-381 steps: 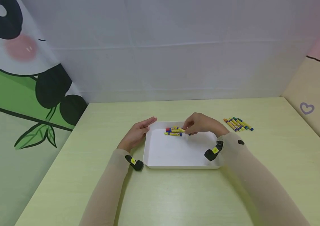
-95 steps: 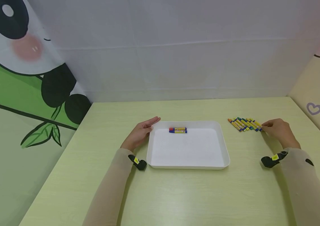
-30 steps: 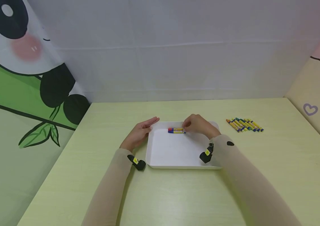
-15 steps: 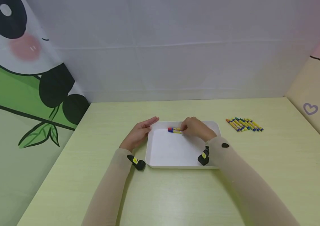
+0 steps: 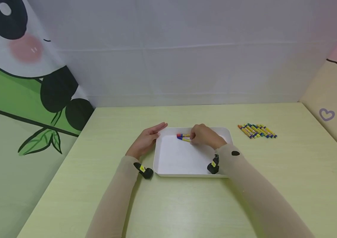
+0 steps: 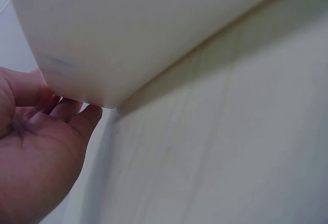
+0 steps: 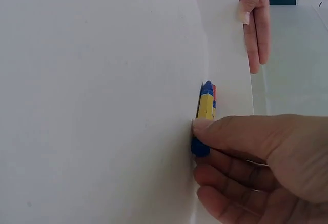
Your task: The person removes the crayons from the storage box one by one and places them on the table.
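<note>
In the head view, a white tray (image 5: pixel 171 158) lies on the table. My left hand (image 5: pixel 143 141) is at its left rim, the thumb on the rim and the fingers outside it; the left wrist view has the thumb and fingers at the tray's edge (image 6: pixel 102 70). My right hand (image 5: pixel 205 135) is over the tray's far part and pinches a blue crayon (image 5: pixel 183 138) in a yellow wrapper. In the right wrist view the thumb lies on this crayon (image 7: pixel 206 103). A red-tipped crayon (image 5: pixel 181 135) lies just behind it, partly hidden by the hand.
Right of the tray, several crayons (image 5: pixel 257 131) in yellow wrappers lie side by side in a slanted row on the pale wooden table (image 5: pixel 168 205). A grey-white cloth (image 5: pixel 171 66) rises behind the table. A printed panel (image 5: pixel 49 125) stands at the left.
The right hand was at the crayon row 3.2 seconds ago, then came over the tray. It now pinches the blue crayon, whose right end has swung slightly nearer. The left hand has stayed at the rim.
</note>
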`<state>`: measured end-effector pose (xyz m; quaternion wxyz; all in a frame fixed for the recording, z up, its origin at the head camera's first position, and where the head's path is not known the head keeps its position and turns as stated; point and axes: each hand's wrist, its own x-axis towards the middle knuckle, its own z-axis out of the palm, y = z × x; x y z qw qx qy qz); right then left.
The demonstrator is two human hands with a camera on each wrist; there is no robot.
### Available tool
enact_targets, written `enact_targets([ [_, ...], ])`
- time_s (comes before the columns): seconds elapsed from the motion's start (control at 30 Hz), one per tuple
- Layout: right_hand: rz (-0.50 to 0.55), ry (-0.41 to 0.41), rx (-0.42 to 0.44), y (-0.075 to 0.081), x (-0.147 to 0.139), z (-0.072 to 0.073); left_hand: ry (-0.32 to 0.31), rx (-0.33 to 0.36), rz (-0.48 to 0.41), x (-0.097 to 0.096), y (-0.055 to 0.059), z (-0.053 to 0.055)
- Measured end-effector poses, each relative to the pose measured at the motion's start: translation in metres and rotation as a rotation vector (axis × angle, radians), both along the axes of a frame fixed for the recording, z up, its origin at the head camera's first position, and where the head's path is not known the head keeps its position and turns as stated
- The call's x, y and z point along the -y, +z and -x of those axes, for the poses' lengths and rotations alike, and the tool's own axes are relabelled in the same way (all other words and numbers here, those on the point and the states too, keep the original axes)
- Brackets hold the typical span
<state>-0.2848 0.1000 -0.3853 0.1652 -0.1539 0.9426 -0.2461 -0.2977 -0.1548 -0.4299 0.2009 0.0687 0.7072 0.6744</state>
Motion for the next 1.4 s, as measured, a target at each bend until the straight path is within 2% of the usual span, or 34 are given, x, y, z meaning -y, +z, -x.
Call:
enact_targets([
  [0.33, 0.036, 0.048, -0.020, 0.007, -0.006, 0.000, 0.002, -0.010, -0.010, -0.001, 0.000, 0.000],
  [0.73, 0.075, 0.032, -0.058, 0.026, -0.028, -0.007, 0.000, -0.011, 0.006, -0.002, -0.001, 0.001],
  [1.1, 0.089, -0.067, -0.109, 0.042, -0.070, -0.014, -0.009, -0.022, 0.000, -0.001, -0.001, 0.001],
  [1.4, 0.102, -0.176, -0.165, 0.038, -0.106, -0.029, -0.018, -0.030, 0.003, 0.004, -0.002, -0.004],
])
